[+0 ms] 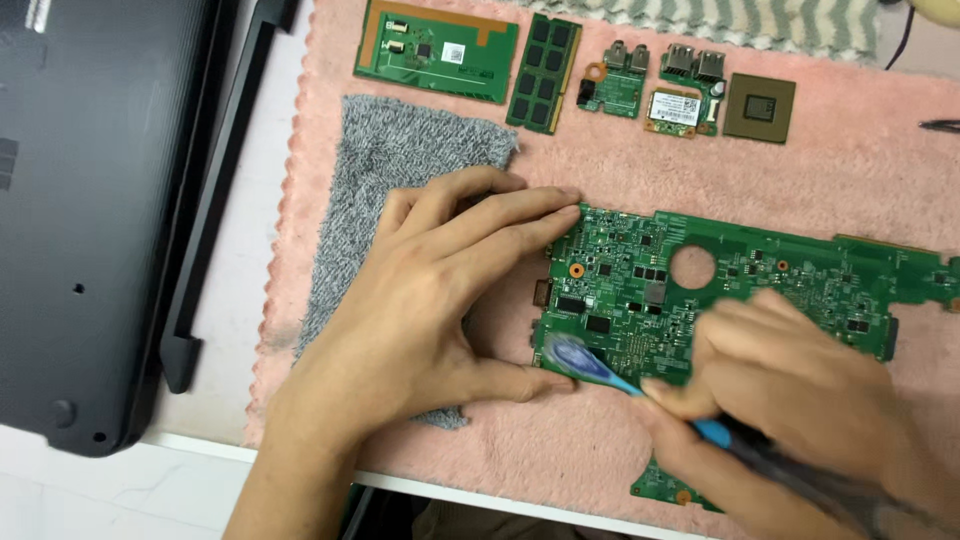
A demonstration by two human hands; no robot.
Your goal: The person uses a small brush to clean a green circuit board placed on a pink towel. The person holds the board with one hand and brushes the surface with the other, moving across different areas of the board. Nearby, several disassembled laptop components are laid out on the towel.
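The board (700, 290) lies on the pink towel (620, 170). The left hand (420, 300) rests flat at the board's left edge, fingers (520, 215) spread and released, touching that edge and grasping nothing. The right hand (790, 390) lies over the board's lower right part, fingers clenched around a blue brush (590, 365), whose head touches the board's lower left corner. A grey cloth (390, 180) lies left of the board, partly under the left hand.

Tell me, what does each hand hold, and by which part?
The right hand grips a blue-headed brush by its handle. The left hand grasps nothing; its fingertips press the left edge of the large green circuit board.
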